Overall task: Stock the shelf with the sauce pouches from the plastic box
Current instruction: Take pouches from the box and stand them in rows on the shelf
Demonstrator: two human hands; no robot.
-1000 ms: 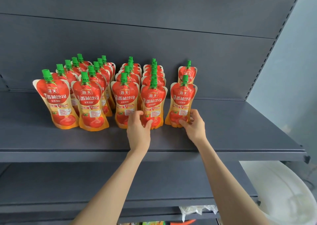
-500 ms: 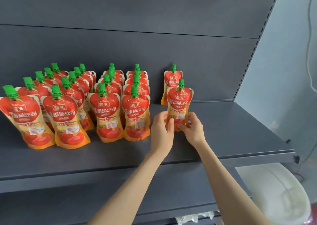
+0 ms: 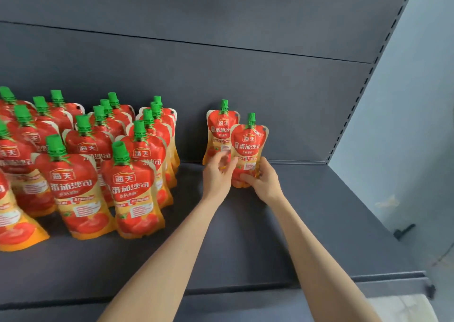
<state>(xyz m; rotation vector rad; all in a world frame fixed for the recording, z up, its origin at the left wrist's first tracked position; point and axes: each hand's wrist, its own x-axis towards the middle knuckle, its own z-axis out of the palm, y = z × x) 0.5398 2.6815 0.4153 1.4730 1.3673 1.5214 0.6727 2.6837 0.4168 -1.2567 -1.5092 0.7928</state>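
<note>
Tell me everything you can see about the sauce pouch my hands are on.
The held pouch is glossy red and orange, with tomato print, Chinese lettering and a green cap. It is upright, its base at the grey shelf, just in front of another pouch. The right hand grips its lower right; the blurred left hand meets its lower left edge.

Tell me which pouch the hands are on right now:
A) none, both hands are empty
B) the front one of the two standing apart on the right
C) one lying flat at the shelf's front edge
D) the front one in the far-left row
B: the right hand grips the base of the front pouch and the left hand pinches its left edge, with the rear pouch just behind it, apart from the main rows.
</note>
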